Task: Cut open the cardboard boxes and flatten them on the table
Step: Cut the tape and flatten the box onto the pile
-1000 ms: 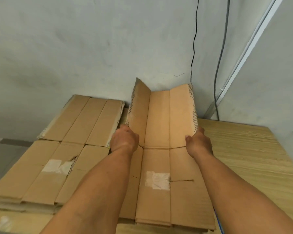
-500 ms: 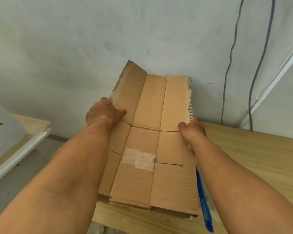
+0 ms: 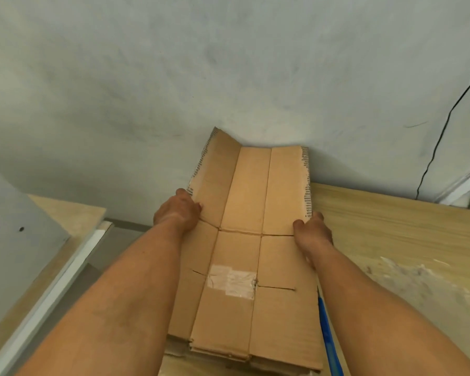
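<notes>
A flattened brown cardboard box (image 3: 242, 240) with a patch of clear tape lies on top of a stack of flattened boxes (image 3: 228, 359) at the left end of the wooden table (image 3: 391, 240). Its far flaps tilt up against the wall. My left hand (image 3: 178, 210) grips the left edge at the fold line, thumb on top. My right hand (image 3: 311, 230) grips the right edge at the same fold. A blue cutter (image 3: 329, 340) lies on the table along the stack's right side, partly under my right forearm.
A grey wall rises right behind the stack. A black cable (image 3: 442, 131) runs down the wall at the right. To the left, past a gap of floor, stands a lower white-edged surface (image 3: 52, 267). The table top stretches to the right, with pale smears.
The view has swung left and the second stack of flattened boxes has left the frame. Both hands stay on the box's edges, and its raised far flaps have dropped lower toward the wall.
</notes>
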The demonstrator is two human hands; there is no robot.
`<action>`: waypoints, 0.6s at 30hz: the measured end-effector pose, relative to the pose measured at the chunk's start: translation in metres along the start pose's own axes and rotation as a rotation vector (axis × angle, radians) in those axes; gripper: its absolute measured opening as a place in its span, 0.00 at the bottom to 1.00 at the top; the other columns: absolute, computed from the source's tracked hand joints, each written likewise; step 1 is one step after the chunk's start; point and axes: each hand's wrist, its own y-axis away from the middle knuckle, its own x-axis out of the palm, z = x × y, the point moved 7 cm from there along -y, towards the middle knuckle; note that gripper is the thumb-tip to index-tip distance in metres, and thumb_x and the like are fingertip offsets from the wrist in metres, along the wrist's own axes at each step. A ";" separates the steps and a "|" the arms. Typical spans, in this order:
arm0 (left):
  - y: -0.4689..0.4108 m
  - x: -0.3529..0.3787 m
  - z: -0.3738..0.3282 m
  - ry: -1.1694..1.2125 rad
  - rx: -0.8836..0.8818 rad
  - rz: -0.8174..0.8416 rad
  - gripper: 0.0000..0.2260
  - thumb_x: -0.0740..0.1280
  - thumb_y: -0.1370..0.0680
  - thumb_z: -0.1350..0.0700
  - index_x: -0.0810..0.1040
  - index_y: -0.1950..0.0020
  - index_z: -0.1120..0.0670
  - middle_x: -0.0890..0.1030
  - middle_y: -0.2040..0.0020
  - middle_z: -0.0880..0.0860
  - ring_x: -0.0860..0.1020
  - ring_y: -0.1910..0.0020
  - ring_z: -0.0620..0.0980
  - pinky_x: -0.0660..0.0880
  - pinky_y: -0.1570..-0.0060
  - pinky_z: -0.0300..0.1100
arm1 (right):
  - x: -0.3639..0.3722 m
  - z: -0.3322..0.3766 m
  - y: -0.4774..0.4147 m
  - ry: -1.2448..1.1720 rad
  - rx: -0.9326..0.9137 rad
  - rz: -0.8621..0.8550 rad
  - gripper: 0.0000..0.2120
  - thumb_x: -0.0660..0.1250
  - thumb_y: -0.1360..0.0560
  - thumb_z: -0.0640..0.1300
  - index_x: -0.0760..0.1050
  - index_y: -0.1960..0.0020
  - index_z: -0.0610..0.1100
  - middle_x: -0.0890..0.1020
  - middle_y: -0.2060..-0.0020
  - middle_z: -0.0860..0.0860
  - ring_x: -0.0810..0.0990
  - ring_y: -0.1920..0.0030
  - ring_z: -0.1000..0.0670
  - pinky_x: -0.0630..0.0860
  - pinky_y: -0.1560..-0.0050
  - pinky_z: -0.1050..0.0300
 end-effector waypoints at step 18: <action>-0.039 0.057 0.042 0.031 -0.195 0.024 0.27 0.63 0.20 0.38 0.69 0.30 0.56 0.74 0.35 0.60 0.73 0.35 0.62 0.73 0.43 0.54 | 0.032 -0.029 -0.019 0.208 0.038 0.099 0.25 0.59 0.17 0.51 0.60 0.22 0.47 0.73 0.30 0.43 0.74 0.34 0.40 0.71 0.37 0.53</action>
